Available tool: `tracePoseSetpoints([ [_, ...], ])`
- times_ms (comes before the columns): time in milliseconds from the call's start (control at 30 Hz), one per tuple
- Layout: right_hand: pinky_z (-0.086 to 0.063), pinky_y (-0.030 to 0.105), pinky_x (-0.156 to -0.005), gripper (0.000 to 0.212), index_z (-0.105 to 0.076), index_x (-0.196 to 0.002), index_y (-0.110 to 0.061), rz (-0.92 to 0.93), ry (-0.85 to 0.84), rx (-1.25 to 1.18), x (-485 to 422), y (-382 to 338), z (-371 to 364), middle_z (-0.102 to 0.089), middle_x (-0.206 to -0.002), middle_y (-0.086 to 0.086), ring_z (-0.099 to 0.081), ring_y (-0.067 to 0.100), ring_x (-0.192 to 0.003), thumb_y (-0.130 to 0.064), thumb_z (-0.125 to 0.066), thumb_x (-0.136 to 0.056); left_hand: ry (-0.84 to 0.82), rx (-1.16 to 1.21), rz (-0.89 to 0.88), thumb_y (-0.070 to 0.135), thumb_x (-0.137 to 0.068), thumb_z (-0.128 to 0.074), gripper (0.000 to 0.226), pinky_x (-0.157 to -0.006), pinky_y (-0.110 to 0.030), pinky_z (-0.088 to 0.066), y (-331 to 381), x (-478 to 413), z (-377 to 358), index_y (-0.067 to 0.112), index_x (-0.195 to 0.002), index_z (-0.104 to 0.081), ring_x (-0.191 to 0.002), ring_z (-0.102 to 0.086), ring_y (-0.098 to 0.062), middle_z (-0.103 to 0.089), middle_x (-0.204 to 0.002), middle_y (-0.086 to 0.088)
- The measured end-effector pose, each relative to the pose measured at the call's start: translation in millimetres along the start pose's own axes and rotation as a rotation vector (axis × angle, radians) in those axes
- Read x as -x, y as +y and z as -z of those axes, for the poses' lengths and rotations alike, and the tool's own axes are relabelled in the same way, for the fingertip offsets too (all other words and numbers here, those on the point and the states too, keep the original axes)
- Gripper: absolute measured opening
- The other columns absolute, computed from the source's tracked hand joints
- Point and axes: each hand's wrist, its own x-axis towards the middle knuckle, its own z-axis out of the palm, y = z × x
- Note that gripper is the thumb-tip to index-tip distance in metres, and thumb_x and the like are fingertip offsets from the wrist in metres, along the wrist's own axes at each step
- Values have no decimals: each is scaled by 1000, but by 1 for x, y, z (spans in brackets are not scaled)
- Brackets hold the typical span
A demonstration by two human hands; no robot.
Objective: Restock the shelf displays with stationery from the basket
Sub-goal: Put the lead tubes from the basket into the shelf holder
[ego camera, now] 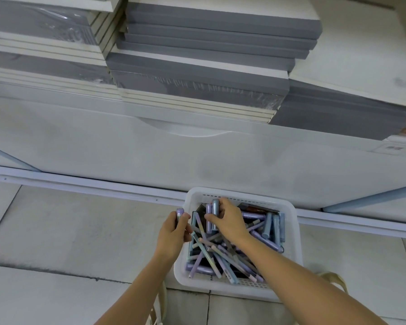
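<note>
Right hand (pixel 229 221) grips blue pens (pixel 215 207) in the basket (pixel 240 193) (left hand (pixel 174 233) clutches a lilac pen (pixel 180 211))

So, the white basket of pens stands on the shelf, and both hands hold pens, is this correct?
Not quite. The head view shows the white basket standing on the tiled floor, in front of the shelf unit, not on the shelf. The rest holds: the left hand holds a purple pen, and the right hand grips a few pens.

White slotted basket (pixel 239 193) sitting on floor tiles (pixel 80 231) just before the shelf (pixel 197 156), holding lilac and blue pens (pixel 223 263) (heaped, lying crisscross, none upright).
</note>
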Motion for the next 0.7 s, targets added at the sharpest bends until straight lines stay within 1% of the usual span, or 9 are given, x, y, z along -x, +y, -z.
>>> tracePoseSetpoints([
  [67, -53, 37, -89, 37, -57, -114, -10, 21, -68, -141, 3, -10, 10, -67, -107, 5, -64, 19, -96, -19, -75, -82, 2, 30, 2, 22, -102, -45, 22, -61, -24, -51, 5, 1, -2, 4, -96, -57, -68, -62, -17, -66, -80, -9],
  [133, -55, 29, -85, 38, -57, -117, -14, 38, -131, -277, 8, -24, 23, -67, -110, 3, -65, 16, -97, -17, -75, -83, -14, 39, 0, 23, -103, -43, 23, -58, -24, -50, 14, 5, -5, 4, -100, -56, -70, -65, -15, -68, -87, -8],
  [200, -56, 27, -81, 40, -56, -119, -18, 56, -166, -361, 15, -39, 34, -67, -112, 3, -66, 17, -97, -16, -74, -83, -85, 77, -7, 27, -102, -44, 26, -53, -23, -45, 26, 11, -10, 4, -100, -56, -62, -60, -10, -66, -79, -5],
  [267, -55, 23, -71, 38, -56, -118, -18, 92, -170, -385, 23, -54, 46, -67, -111, 5, -66, 12, -86, -14, -73, -84, -187, 144, -25, 35, -98, -52, 31, -50, -24, -42, 42, 19, -13, 4, -98, -56, -60, -55, -15, -58, -72, -7],
  [333, -48, 18, -57, 32, -57, -117, -18, 144, -168, -384, 34, -68, 61, -66, -110, 6, -61, 6, -67, -14, -70, -87, -273, 153, -89, 41, -92, -59, 37, -49, -25, -38, 61, 29, -15, 5, -89, -53, -56, -50, -16, -50, -66, -6],
  [433, -45, 21, -50, 22, -59, -114, -20, 246, -171, -351, 53, -88, 89, -61, -104, 5, -54, 9, -55, -18, -64, -92, -347, 120, -199, 38, -93, -59, 36, -48, -24, -36, 90, 47, -17, 6, -81, -48, -51, -41, -16, -43, -61, -6],
  [533, -45, 21, -50, 19, -60, -113, -14, 308, -124, -336, 72, -110, 123, -58, -97, 8, -54, 11, -56, -17, -61, -94, -382, 85, -265, 34, -93, -58, 35, -48, -22, -40, 119, 67, -22, -1, -94, -53, -53, -52, -14, -58, -66, -13],
  [567, -45, 23, -49, 18, -60, -112, -11, 326, -100, -344, 78, -117, 135, -57, -93, 10, -53, 12, -55, -15, -61, -94, -382, 83, -284, 30, -95, -57, 29, -48, -21, -41, 128, 74, -25, 2, -99, -55, -52, -56, -12, -63, -69, -14],
  [700, -43, 27, -44, 21, -54, -103, -2, 390, 25, -365, 104, -150, 177, -57, -83, 11, -52, 18, -52, -13, -66, -90, -375, 99, -426, 21, -96, -57, 19, -47, -21, -41, 170, 107, -41, 5, -105, -57, -53, -59, -11, -64, -69, -13],
])
